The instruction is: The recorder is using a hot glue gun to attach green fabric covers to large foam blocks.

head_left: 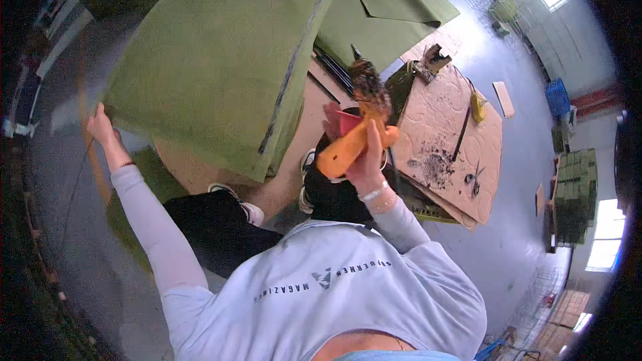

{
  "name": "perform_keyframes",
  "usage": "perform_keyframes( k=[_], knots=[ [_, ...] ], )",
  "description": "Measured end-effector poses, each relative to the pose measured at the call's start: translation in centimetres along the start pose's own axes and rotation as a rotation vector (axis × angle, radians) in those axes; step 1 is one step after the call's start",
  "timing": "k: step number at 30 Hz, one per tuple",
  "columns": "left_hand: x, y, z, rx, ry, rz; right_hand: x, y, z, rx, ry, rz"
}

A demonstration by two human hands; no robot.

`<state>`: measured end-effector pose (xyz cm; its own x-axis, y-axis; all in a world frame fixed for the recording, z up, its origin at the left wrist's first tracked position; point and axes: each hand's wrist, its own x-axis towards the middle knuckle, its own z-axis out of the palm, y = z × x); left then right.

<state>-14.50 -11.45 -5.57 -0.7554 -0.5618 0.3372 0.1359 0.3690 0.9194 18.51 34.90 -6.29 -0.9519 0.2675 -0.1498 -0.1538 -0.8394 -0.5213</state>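
My left hand pinches the near left corner of a large green felt-like sheet, which lies over a low work surface in front of me. A dark, uneven strip runs along the sheet's right side. In my right hand is an orange glue gun, held over the gap right of the sheet. Its front part is crusted with dark brown and black residue, and the dark nozzle points away from me. Something red shows beside its body; I cannot make out what it is.
Right of me, a cardboard-coloured board carries scissors, a black stick, a yellow tool and black scraps. A stained block sits at its far edge. More green sheets lie beyond; a blue crate stands far right.
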Motion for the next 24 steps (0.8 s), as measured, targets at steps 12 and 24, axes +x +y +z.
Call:
perform_keyframes(
  k=[12, 24],
  knots=[
    [-3.9, -1.2, -8.0, 0.396, 0.057, 0.087, 4.4, -6.1, -1.9, -0.119, 0.126, -0.247],
    [-9.0, 1.2, -9.1, 0.286, 0.202, -0.033, 12.2, -25.2, -26.5, -0.203, 0.449, -0.427]
  ],
)
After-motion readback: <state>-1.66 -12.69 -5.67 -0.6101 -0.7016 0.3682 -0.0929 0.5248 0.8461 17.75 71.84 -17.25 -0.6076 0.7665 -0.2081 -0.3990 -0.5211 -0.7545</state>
